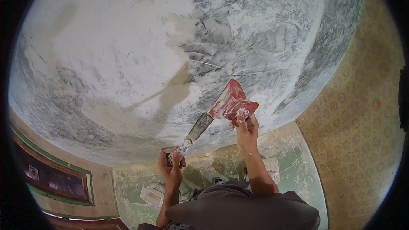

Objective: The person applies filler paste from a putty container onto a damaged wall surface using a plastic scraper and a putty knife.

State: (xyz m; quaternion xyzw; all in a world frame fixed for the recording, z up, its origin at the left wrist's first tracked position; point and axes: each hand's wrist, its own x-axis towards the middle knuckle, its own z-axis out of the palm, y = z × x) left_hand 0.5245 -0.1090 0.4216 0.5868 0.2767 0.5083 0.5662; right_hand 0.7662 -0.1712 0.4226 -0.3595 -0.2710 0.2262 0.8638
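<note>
My left hand (171,165) is closed around the handle of a putty knife (200,127), whose grey blade points up and to the right. The handle and the blade's base are smeared with white putty. My right hand (247,134) grips a red plastic spreader (232,102) by its lower edge; streaks of white putty coat its face and my fingers. The knife's blade tip meets the spreader's lower left corner, though whether they touch I cannot tell. Both tools are in front of a wall (128,51) patchily covered with white putty over grey.
Below, the green tiled floor (226,168) is spattered with white. A whitish rectangular tub (152,196) stands on it at the left, and a pale object (271,166) lies behind my right forearm. Patterned brown wall (358,115) rises at the right; a green-trimmed wooden frame (55,170) is at left.
</note>
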